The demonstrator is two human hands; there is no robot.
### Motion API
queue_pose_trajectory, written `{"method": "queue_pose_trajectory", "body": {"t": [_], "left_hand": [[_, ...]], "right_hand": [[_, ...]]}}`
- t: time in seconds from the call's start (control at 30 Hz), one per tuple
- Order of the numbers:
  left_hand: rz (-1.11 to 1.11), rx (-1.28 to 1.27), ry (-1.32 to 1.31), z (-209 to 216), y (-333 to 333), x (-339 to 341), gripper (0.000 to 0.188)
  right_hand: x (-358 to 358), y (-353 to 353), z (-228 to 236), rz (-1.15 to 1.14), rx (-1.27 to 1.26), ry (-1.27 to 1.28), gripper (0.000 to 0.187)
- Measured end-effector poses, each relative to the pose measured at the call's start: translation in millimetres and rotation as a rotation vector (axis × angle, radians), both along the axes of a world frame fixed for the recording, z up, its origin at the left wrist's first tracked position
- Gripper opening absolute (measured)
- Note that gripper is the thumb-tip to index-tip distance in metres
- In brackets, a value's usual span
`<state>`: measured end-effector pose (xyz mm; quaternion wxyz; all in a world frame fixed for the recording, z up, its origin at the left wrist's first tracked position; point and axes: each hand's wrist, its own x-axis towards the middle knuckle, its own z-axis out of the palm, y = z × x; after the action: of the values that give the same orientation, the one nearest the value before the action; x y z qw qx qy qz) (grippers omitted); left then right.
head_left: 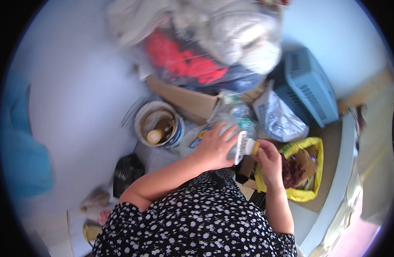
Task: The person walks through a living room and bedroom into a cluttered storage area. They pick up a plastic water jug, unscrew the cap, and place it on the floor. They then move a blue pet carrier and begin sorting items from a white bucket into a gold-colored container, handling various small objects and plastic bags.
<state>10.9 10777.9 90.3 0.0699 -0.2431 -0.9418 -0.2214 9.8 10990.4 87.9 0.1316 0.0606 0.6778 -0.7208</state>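
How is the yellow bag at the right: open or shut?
Open: the yellow bag gapes wide, showing brown cardboard and dark-red material inside.

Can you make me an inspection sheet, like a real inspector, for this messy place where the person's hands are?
Surface: mostly covered; pale patch showing beside the bucket.
Job's things: plastic bottle, yellow cap at its neck.
Clutter: bucket and yellow bag, both with things inside; cardboard box; black bag.
Hands: left hand holds the bottle; right hand pinches the cap.
Cables: nothing certain; thin dark strands by the bucket, kind unclear.
Surroundings: pale wall, blue-grey plastic crate.
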Motion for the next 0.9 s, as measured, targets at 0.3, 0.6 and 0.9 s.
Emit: {"method": "queue_pose_trajectory", "body": {"t": [0.3, 0.6, 0.9], "left_hand": [[0.116, 0.041, -0.043, -28, -29, 24, 0.087], [0.185, 0.126, -0.168, -35, -52, 44, 0.084], [0.236, 0.138, -0.143, -48, -72, 54, 0.088]], "right_hand": [[-15, -29, 19, 0.512, 0.649, 0.34, 0.041], [-33, -65, 38, 0.865, 0.853, 0.735, 0.034], [-25, -88, -12, 0.737, 1.072, 0.628, 0.035]]}}
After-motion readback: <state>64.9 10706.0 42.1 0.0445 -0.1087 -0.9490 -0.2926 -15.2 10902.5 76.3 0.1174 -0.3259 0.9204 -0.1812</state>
